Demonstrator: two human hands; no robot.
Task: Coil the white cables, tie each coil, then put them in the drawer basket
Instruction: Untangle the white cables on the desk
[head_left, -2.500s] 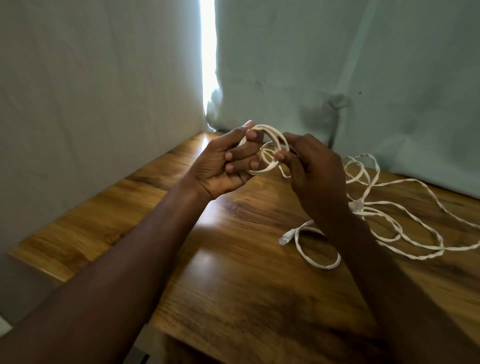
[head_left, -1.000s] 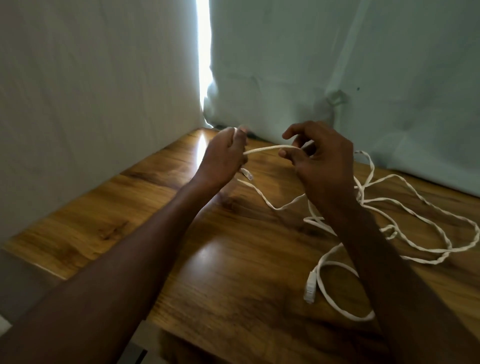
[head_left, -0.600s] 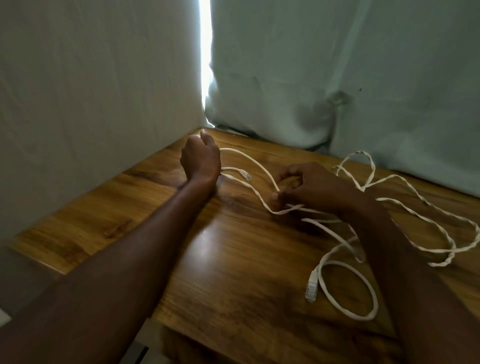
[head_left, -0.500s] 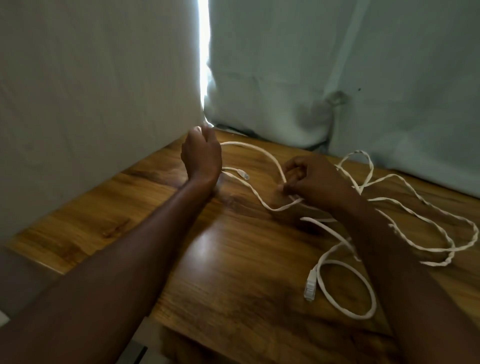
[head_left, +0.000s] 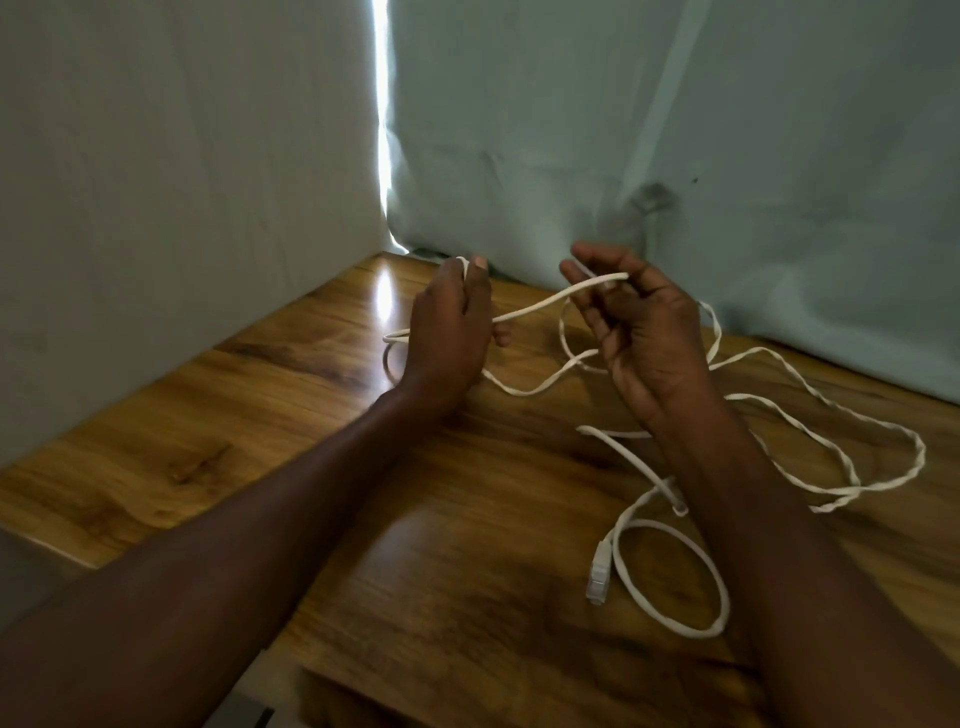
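Note:
A long white cable (head_left: 540, 306) runs between my two hands above the wooden table (head_left: 260, 431). My left hand (head_left: 449, 332) grips it near the back left, fingers curled round it. My right hand (head_left: 641, 327) is raised and pinches the same cable between thumb and fingers. The rest of the cable lies in loose, twisted loops (head_left: 831, 431) on the table to the right. One clear plug end (head_left: 597, 574) lies near my right forearm beside a small loop. No drawer basket is in view.
Pale cloth sheets (head_left: 675, 130) hang close behind and to the left of the table, with a bright gap (head_left: 383, 156) between them. The table's near edge (head_left: 270, 670) runs below my left forearm.
The small coil I held earlier has come undone. My right hand went down to the table, took hold of the cable and has now risen with it; my left hand kept its hold.

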